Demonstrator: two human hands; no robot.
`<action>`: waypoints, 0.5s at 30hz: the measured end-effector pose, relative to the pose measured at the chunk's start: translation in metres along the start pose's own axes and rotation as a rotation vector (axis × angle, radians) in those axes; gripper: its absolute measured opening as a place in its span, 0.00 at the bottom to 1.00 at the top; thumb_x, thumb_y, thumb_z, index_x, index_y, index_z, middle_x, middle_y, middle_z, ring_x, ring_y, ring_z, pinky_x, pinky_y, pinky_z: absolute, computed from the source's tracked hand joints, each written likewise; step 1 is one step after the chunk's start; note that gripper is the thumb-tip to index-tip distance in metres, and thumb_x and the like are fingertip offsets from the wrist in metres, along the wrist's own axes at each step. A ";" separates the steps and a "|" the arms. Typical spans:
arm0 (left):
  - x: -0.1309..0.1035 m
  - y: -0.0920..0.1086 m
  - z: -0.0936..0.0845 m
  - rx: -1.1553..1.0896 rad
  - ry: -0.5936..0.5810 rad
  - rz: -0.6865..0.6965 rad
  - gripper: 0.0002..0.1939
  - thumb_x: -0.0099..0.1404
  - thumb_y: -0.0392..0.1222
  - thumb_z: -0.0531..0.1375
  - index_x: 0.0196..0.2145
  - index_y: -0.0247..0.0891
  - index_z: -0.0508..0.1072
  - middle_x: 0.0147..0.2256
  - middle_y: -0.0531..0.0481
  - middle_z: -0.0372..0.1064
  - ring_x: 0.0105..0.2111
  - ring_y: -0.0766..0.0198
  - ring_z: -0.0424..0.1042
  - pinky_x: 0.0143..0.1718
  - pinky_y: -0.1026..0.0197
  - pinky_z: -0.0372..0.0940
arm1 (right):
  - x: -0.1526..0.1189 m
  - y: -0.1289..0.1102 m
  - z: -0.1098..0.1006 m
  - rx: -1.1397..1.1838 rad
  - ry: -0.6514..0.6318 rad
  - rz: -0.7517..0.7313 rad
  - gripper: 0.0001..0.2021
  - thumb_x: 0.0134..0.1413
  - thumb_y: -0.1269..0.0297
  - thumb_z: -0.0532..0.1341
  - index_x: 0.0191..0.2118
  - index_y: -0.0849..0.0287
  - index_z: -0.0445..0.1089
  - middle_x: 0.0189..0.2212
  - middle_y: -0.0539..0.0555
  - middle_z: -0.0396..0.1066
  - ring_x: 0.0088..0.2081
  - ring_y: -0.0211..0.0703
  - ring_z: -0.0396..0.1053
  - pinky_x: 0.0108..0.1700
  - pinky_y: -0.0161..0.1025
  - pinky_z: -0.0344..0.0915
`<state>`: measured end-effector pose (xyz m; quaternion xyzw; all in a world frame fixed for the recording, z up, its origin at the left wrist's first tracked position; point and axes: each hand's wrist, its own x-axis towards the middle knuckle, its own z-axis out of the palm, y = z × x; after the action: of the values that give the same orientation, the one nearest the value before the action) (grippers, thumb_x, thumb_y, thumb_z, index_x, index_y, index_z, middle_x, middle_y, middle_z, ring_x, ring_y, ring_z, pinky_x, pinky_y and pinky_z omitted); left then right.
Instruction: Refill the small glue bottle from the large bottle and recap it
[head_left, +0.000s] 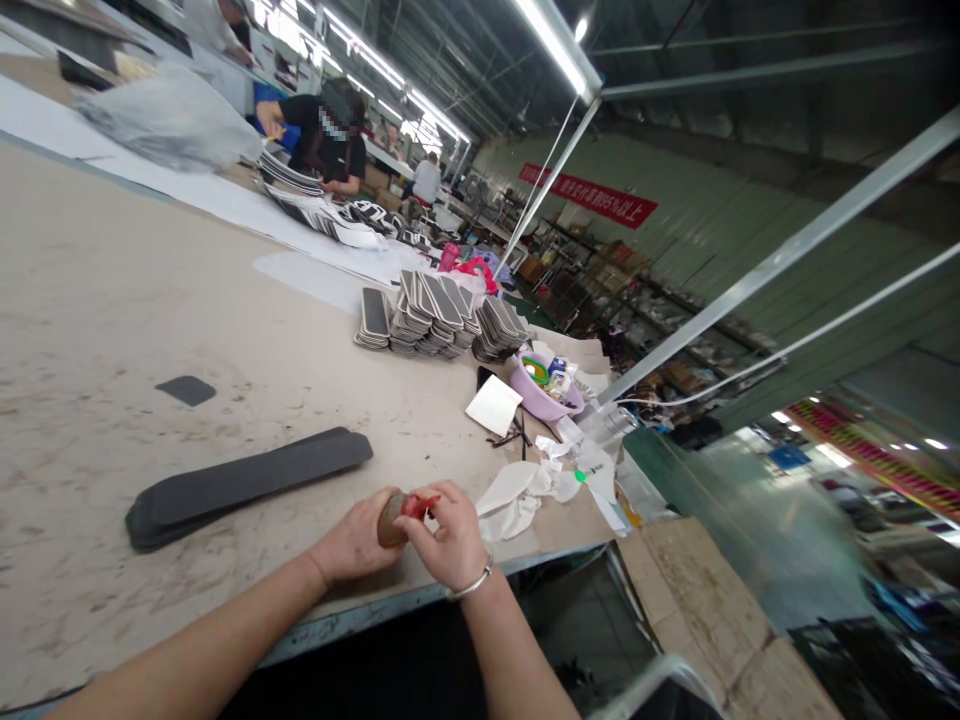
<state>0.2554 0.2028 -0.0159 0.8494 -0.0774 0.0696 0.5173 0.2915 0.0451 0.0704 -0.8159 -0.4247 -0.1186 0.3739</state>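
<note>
My left hand [358, 538] is closed round a small brownish container [391, 520], roughly cup-sized, just above the table's near edge. The thumb and fingers of my right hand [452, 535] pinch a red piece [417, 505] at the container's top; whether it is a lid or a cap I cannot tell. A bracelet circles my right wrist. To the left of my hands lies a stack of long dark grey strips [247, 485] with rounded ends. Farther back is one small dark grey piece [187, 390], flat on the table.
Stacks of dark, pale-edged pieces [427, 315] stand toward the back. Right of them are a purple basin [544, 393] with small items, a white pad [493, 403] and crumpled white scraps [517, 495]. A metal post [780, 255] rises at the right. Co-workers sit farther off.
</note>
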 end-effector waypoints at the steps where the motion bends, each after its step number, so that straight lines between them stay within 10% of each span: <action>1: 0.000 -0.001 0.000 -0.005 -0.010 0.010 0.13 0.55 0.42 0.60 0.37 0.40 0.61 0.32 0.51 0.68 0.31 0.59 0.68 0.35 0.58 0.61 | 0.004 0.002 -0.007 0.014 -0.069 -0.056 0.07 0.53 0.63 0.66 0.38 0.58 0.73 0.33 0.55 0.72 0.37 0.44 0.70 0.42 0.41 0.69; 8: 0.000 0.001 -0.002 -0.045 -0.023 -0.003 0.15 0.52 0.40 0.61 0.37 0.39 0.62 0.32 0.52 0.69 0.31 0.60 0.68 0.33 0.59 0.59 | 0.032 0.007 -0.037 -0.011 -0.437 -0.203 0.10 0.58 0.63 0.62 0.44 0.59 0.72 0.38 0.58 0.73 0.41 0.46 0.71 0.46 0.43 0.70; 15: 0.001 0.005 -0.005 -0.038 -0.040 -0.035 0.15 0.50 0.38 0.58 0.37 0.39 0.62 0.33 0.49 0.70 0.33 0.56 0.70 0.35 0.56 0.61 | 0.002 0.000 -0.001 -0.050 -0.066 0.145 0.18 0.44 0.59 0.71 0.41 0.60 0.71 0.31 0.54 0.72 0.31 0.42 0.69 0.34 0.40 0.70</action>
<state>0.2548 0.2047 -0.0093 0.8418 -0.0741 0.0422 0.5330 0.2929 0.0458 0.0719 -0.8571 -0.3735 -0.0749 0.3469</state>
